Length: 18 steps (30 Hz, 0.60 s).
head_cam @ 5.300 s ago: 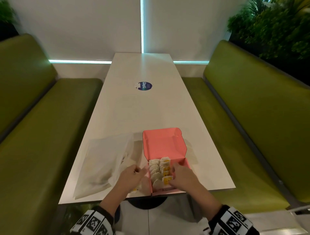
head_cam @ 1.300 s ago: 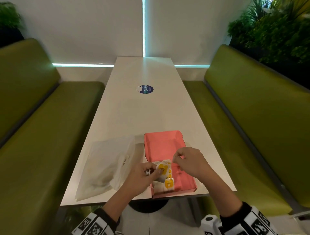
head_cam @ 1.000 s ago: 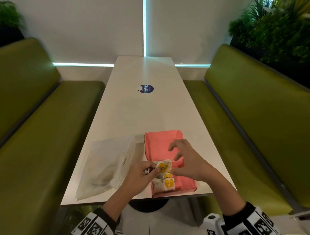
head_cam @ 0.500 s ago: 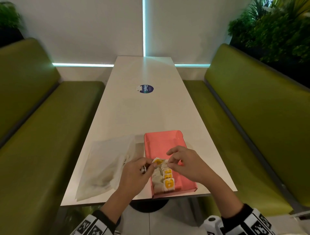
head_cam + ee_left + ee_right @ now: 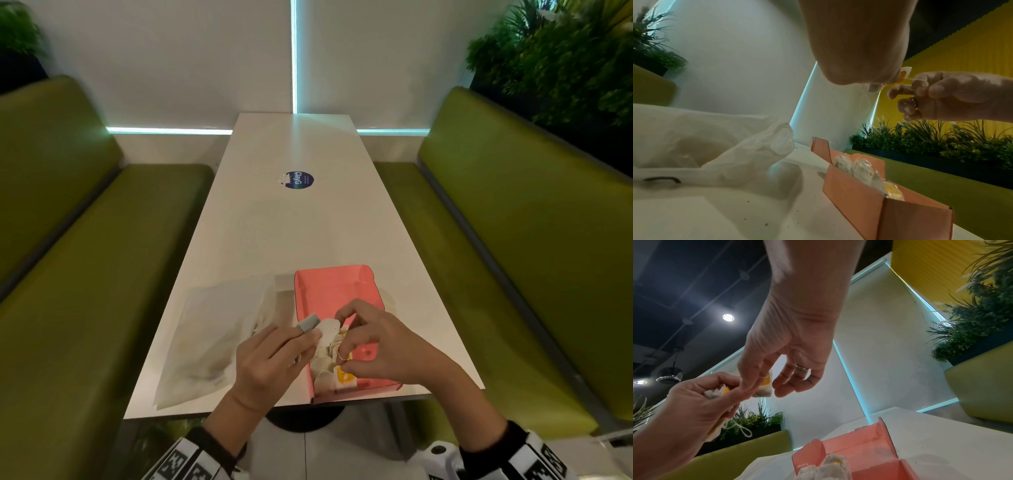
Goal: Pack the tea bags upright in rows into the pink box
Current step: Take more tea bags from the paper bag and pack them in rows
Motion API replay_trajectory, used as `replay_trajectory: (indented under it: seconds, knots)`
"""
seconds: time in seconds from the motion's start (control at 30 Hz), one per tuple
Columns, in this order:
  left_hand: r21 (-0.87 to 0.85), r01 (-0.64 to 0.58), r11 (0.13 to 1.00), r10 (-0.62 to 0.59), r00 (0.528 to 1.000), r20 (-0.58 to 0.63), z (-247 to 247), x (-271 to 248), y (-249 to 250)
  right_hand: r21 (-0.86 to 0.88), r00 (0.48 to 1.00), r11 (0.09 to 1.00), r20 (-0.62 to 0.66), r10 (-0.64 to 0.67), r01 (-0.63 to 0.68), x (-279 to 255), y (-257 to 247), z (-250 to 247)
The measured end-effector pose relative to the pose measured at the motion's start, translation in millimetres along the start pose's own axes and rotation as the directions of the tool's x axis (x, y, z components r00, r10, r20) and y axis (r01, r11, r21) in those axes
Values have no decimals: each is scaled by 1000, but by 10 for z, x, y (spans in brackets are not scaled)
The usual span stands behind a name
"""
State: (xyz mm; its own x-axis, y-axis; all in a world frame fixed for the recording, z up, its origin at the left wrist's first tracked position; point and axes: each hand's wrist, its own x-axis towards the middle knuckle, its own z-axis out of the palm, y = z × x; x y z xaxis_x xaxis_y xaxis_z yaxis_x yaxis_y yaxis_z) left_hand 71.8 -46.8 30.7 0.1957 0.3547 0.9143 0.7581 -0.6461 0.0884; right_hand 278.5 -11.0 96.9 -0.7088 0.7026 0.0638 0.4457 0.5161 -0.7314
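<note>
The pink box [image 5: 335, 287] lies open at the table's near edge, with a row of tea bags [image 5: 325, 373] standing along its left wall. My left hand [image 5: 301, 342] hovers over that wall and grips a small bunch of tea bags [image 5: 715, 392], a string loop dangling below it. My right hand [image 5: 356, 339] is above the box and pinches one tea bag with a yellow tag [image 5: 764, 389] that sticks out of the bunch. The box's right half shows bare pink floor. The left wrist view shows the box wall [image 5: 859, 191] and the packed bags [image 5: 861, 167].
A crumpled clear plastic bag [image 5: 212, 339] lies left of the box. A round blue sticker [image 5: 298, 180] sits mid-table. Green benches [image 5: 513, 240] run along both sides, with plants [image 5: 565, 58] behind. The box overhangs close to the table's near edge [image 5: 445, 394].
My left hand has lifted its bunch of tea bags a little above the box's left wall. My right hand has closed its thumb and finger on one bag from the bunch.
</note>
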Motion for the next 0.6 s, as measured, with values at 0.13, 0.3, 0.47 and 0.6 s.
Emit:
replay_trajectory:
  seconds: [0.13, 0.3, 0.47, 0.6]
  knots:
    - [-27, 44, 999, -43, 999, 13, 12, 24, 20, -42, 996, 995, -19, 93, -93, 21, -49, -9]
    - [-104, 98, 990, -96, 995, 24, 29, 53, 114, -158, 962, 970, -231, 143, -182, 60, -9, -13]
    - [-174, 227, 958, -223, 974, 43, 91, 16, 161, -268, 982, 946, -101, 162, -183, 82, -59, -24]
    - [-231, 253, 940, -244, 968, 64, 131, 18, 216, -251, 981, 956, -149, 120, -155, 115, -62, 42]
